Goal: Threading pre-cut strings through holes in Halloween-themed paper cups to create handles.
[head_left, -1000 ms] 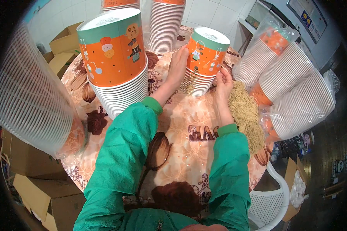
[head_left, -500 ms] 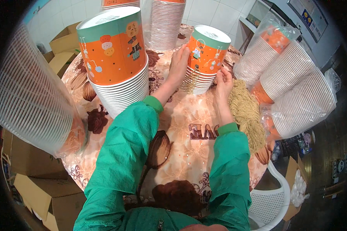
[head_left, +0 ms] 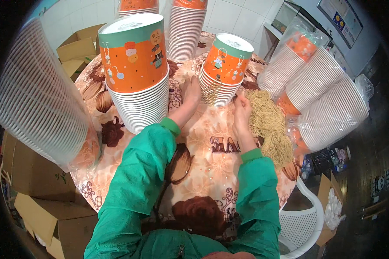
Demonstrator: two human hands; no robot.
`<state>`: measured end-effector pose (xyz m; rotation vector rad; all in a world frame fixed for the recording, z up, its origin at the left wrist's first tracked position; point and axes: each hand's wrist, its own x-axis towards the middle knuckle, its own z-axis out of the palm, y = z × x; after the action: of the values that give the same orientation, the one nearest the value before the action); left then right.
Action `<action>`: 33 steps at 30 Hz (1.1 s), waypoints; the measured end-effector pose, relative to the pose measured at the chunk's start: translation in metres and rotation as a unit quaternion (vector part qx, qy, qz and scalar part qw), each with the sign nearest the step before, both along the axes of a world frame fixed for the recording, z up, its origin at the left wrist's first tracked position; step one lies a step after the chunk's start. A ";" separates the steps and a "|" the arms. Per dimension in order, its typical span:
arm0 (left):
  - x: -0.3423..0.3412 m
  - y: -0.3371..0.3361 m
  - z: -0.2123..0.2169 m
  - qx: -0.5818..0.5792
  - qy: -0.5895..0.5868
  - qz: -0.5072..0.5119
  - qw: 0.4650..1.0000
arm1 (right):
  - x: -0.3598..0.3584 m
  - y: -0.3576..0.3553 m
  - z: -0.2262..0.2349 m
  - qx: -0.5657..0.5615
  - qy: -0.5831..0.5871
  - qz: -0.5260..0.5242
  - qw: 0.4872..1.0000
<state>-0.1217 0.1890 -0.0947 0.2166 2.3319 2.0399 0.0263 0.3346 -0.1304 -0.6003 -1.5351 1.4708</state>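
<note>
A short stack of upturned paper buckets [head_left: 222, 64], orange with a green band and white rims, stands on the table in front of me. Tan twine [head_left: 212, 90] runs over the rims on its front left. Just left of these rims is my left hand [head_left: 190, 94], its fingers curled in; what they hold is hidden. To the lower right, my right hand [head_left: 242, 114] has its fingers pinched together, and I cannot make out what is in them. Against its right side lies a thick hank of tan twine [head_left: 268, 125].
A taller stack of the same buckets [head_left: 136, 64] stands left of my left hand. Plastic-wrapped stacks [head_left: 313, 82] line the right; another wrapped stack [head_left: 43, 99] leans at the left edge. Cardboard boxes [head_left: 52, 207] and a white plastic chair [head_left: 304, 222] flank the flower-patterned table [head_left: 199, 172].
My left hand has come off the bucket's side and dropped lower, left of the rims. My right hand has moved down and slightly left, away from the bucket wall.
</note>
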 end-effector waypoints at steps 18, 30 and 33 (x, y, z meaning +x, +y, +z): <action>0.122 -0.226 0.200 -0.094 0.721 -0.011 0.687 | 0.040 -0.124 -0.002 0.145 -0.194 0.259 0.935; 0.069 -0.257 0.210 -0.182 0.662 0.075 0.723 | 0.049 -0.220 0.030 0.444 -0.184 0.244 0.842; 0.051 -0.261 0.221 -0.222 0.677 0.100 0.694 | 0.048 -0.221 0.030 0.486 -0.156 0.222 0.830</action>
<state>-0.0705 -0.0724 0.1265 2.1259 3.5188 1.2491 0.0742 0.1135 -0.1002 0.1672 -2.5134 0.6868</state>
